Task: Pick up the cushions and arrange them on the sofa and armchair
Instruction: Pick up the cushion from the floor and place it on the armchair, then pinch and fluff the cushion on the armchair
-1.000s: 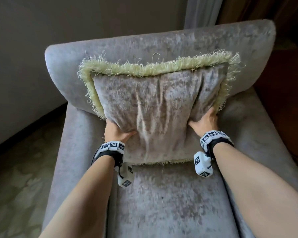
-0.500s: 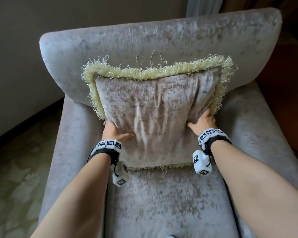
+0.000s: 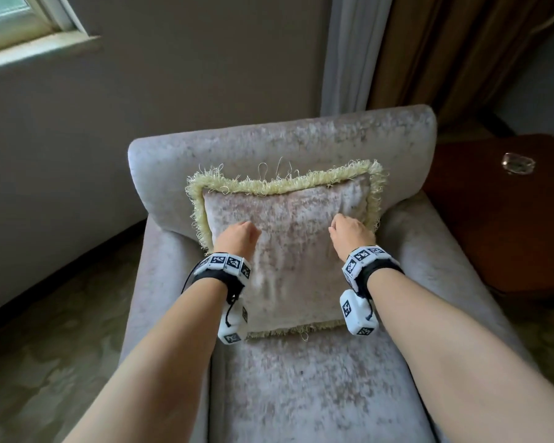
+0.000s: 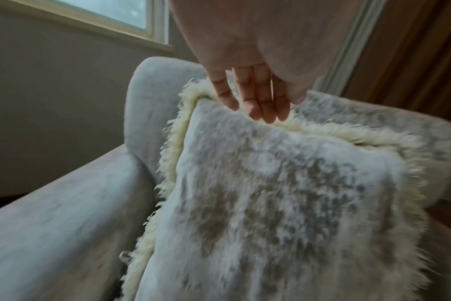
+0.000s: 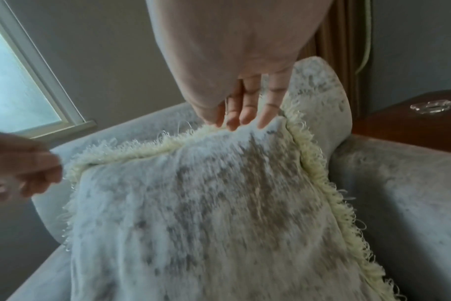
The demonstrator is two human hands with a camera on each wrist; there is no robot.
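Observation:
A grey velvet cushion with a pale yellow fringe stands upright on the seat of the grey velvet armchair, leaning on its backrest. My left hand hovers in front of the cushion's left half, fingers relaxed and holding nothing. My right hand is the same before the right half. In the left wrist view the left hand points its straight fingers toward the cushion. The right wrist view shows the right hand with loose fingers over the cushion. Whether the fingertips touch the fabric is unclear.
A dark wooden side table with a glass dish stands to the right of the armchair. Brown and white curtains hang behind it. A wall with a window is on the left, above patterned carpet.
Both hands have let go of the cushion's lower sides and lifted in front of its face. My head has pulled back and up, so more of the room shows.

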